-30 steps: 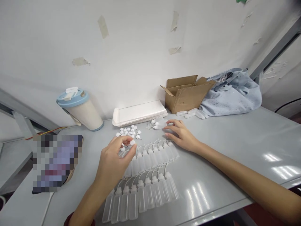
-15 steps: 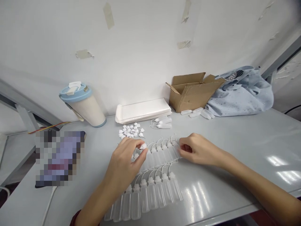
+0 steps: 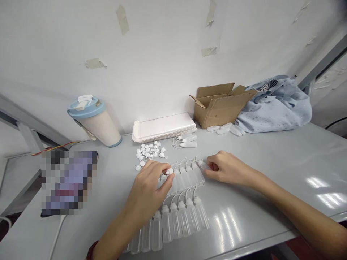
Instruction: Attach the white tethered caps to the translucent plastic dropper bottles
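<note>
Between the thumb and forefinger of my left hand (image 3: 150, 182) is a small white cap (image 3: 170, 171). My right hand (image 3: 227, 168) pinches a translucent squeeze bottle (image 3: 202, 165) by its lower end, its neck pointing up and left. That bottle lies at the right end of a back row of similar bottles (image 3: 184, 179), partly hidden behind my left hand. Nearer to me is a front row of bottles (image 3: 176, 220), with thin plastic straps curving from their necks. Loose white caps (image 3: 151, 148), some with a fine needle tip, are heaped beyond my left hand.
Several capped bottles (image 3: 189, 144) lie before a stack of white envelopes (image 3: 164, 126). An open cardboard box (image 3: 221, 112), loose bottles (image 3: 225, 128) and a blue cloth bag (image 3: 276, 112) stand along the wall. At left are a tumbler (image 3: 99, 124) and a blurred phone (image 3: 72, 180) with a cable.
My right hand has drawn the end bottle slightly away from the back row and tilted it. My left hand has shifted a little rightward with the cap. The view has moved slightly.
</note>
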{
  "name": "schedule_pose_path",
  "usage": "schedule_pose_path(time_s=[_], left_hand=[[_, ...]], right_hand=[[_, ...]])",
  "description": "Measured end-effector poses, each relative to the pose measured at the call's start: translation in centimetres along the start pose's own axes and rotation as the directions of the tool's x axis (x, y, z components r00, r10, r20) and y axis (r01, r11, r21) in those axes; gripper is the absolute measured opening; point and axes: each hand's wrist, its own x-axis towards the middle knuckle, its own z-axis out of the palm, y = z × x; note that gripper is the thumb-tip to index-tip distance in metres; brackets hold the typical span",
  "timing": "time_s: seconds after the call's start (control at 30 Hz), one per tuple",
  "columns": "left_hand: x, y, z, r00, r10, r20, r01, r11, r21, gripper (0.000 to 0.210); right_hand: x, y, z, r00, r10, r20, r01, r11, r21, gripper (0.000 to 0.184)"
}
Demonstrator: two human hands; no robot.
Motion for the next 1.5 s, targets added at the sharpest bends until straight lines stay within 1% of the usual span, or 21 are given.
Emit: schedule_pose_path(time_s=[0.17,0.27,0.33,0.4,0.5,0.57,0.63,0.7,0.77,0.93,1.0,1.1,1.2,1.37,1.43,1.5], left_hand=[[0.0,0.0,0.2,1.0,-0.008,0.018,0.009,1.0,-0.024,0.007],[0.0,0.1,0.2,0.998,-0.042,0.043,0.045,0.996,-0.076,0.01],[0.1,0.4,0.0,0.989,-0.112,0.092,0.124,0.983,-0.133,0.013],[0.2,0.8,-0.2,0.963,-0.205,0.175,0.238,0.951,-0.197,0.015],[0.3,1.3,-0.6,0.898,-0.317,0.304,0.405,0.865,-0.295,0.019],[0.3,1.4,-0.7,0.866,-0.341,0.365,0.473,0.795,-0.379,0.021],[0.4,1.4,-0.8,0.856,-0.323,0.405,0.497,0.731,-0.468,0.021],[0.4,1.3,-0.8,0.858,-0.286,0.427,0.495,0.684,-0.536,0.02],[0.4,1.3,-0.7,0.863,-0.267,0.43,0.488,0.661,-0.57,0.02],[0.3,1.3,-0.7,0.873,-0.25,0.419,0.472,0.651,-0.594,0.021],[0.2,1.3,-0.7,0.874,-0.241,0.423,0.467,0.659,-0.59,0.022],[0.1,1.5,-0.8,0.882,-0.241,0.405,0.444,0.712,-0.544,0.019],[0.1,1.8,-0.9,0.905,-0.223,0.362,0.395,0.757,-0.52,0.014],[0.2,1.9,-0.9,0.92,-0.216,0.327,0.364,0.78,-0.51,0.012],[0.2,1.9,-0.9,0.92,-0.237,0.313,0.369,0.794,-0.483,0.013],[0.2,1.8,-0.8,0.917,-0.257,0.305,0.379,0.801,-0.464,0.013]], right_hand=[[-0.1,-0.1,-0.4,0.998,-0.036,-0.058,0.042,0.992,0.119,0.023],[-0.4,-0.5,-0.5,0.989,-0.107,-0.104,0.134,0.944,0.302,0.018],[-0.6,-0.9,-0.3,0.983,-0.147,-0.111,0.182,0.867,0.464,0.018],[-0.9,-1.4,0.0,0.981,-0.18,-0.068,0.182,0.758,0.627,0.021],[-1.3,-2.1,0.7,0.968,-0.243,0.068,0.081,0.555,0.828,0.023],[-1.4,-2.5,1.2,0.95,-0.281,0.133,0.005,0.441,0.897,0.023],[-1.4,-2.7,1.5,0.941,-0.301,0.158,-0.036,0.372,0.928,0.022],[-1.4,-2.8,1.7,0.936,-0.309,0.167,-0.057,0.335,0.94,0.022],[-1.3,-2.9,1.7,0.934,-0.307,0.183,-0.079,0.322,0.944,0.023],[-1.3,-2.9,1.3,0.937,-0.27,0.219,-0.127,0.32,0.939,0.024],[-1.4,-2.9,1.2,0.936,-0.262,0.234,-0.14,0.332,0.933,0.024],[-1.4,-2.9,1.2,0.934,-0.261,0.246,-0.155,0.324,0.933,0.025],[-1.4,-2.7,1.5,0.937,-0.267,0.227,-0.152,0.274,0.95,0.028],[-1.1,-2.7,1.9,0.938,-0.291,0.186,-0.127,0.209,0.97,0.035],[-1.1,-2.8,2.0,0.943,-0.288,0.168,-0.12,0.178,0.977,0.034],[-1.1,-2.9,2.2,0.952,-0.28,0.125,-0.09,0.134,0.987,0.03]])
